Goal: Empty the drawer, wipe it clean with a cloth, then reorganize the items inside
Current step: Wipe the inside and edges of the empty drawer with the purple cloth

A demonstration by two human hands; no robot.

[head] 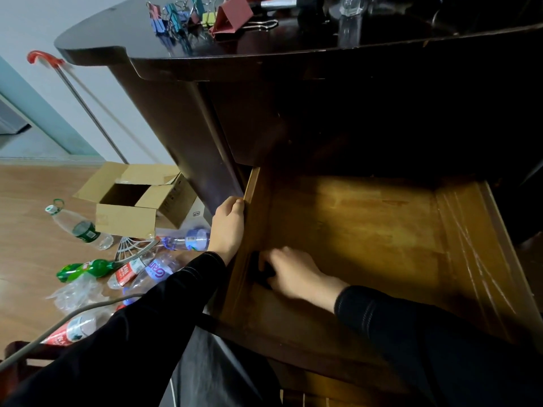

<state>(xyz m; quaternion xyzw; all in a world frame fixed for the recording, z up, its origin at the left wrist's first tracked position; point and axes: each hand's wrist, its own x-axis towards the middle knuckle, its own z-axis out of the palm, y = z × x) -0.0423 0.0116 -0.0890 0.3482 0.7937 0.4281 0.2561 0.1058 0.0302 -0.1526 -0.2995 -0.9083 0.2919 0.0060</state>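
Grip first: the right grip (293, 271) reaches into the near-left corner of the drawer (367, 230), fingers curled down over a small dark thing (266, 274) that lies against the drawer floor, close to the left wall (250, 201). It looks clenched on that thing, though the knuckles cover most of it. The left grip (227, 227) is clamped on the top edge of that wall, thumb and fingers wrapped over the rim from the outside.

What the dark thing is I cannot tell (a wiping cloth or a last leftover item would both fit). Judging by how little of it shows past the fingers, it should be light and easy to lift with one grip. If it is cloth it will be soft and bunch up, so it is best gathered in the palm and not pinched.

The drawer itself is stiff wood, pulled far out from under the bench (264, 45), and probably heavy enough to want the steadying hold on its rim. Its floor shows bare wood, and pale streaks mark the right side.

The back of the drawer sinks into shadow under the bench. Binder clips (188, 16) sit on top. Further things there are cut off by the frame's top edge.
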